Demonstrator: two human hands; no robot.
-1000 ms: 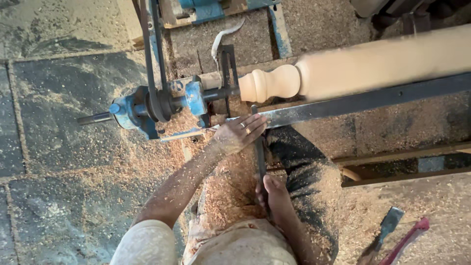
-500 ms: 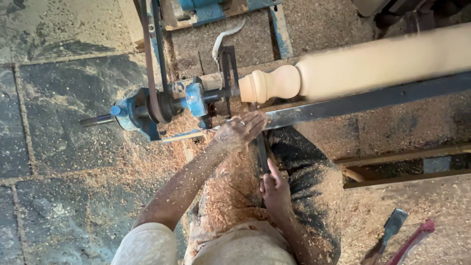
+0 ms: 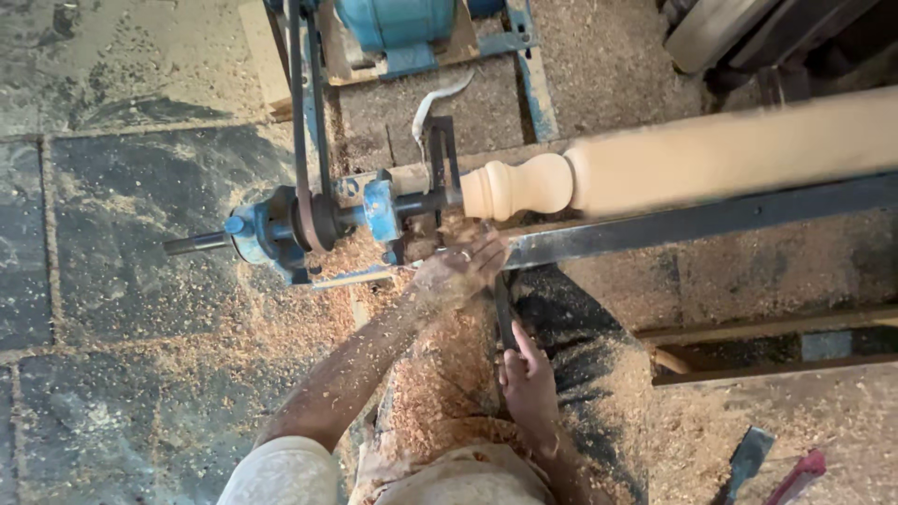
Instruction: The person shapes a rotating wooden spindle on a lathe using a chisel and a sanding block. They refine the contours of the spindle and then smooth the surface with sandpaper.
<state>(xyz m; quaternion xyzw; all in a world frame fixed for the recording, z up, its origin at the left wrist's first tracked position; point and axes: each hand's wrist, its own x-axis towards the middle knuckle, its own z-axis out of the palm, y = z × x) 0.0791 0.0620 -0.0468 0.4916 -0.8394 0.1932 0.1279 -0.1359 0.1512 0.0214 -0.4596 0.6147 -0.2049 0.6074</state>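
Observation:
A pale wooden spindle [image 3: 711, 154] with a turned bead at its left end is mounted on a lathe and runs off to the right. My left hand [image 3: 458, 266], dusted with shavings, rests on the front of a dark chisel [image 3: 502, 313], just below the bead and against the steel rail [image 3: 692, 220]. Lower down, my right hand [image 3: 528, 374] grips the chisel's handle end. The chisel's tip is hidden under my left fingers.
The blue headstock [image 3: 281, 229] with a drive belt [image 3: 304, 112] stands to the left, and a blue motor [image 3: 402, 23] sits at the top. Sawdust [image 3: 421, 383] is heaped over my lap and the stone floor. Two loose tools [image 3: 748, 458] lie at the bottom right.
My right hand has slid up along the chisel toward the lathe. My left hand has stayed by the bead.

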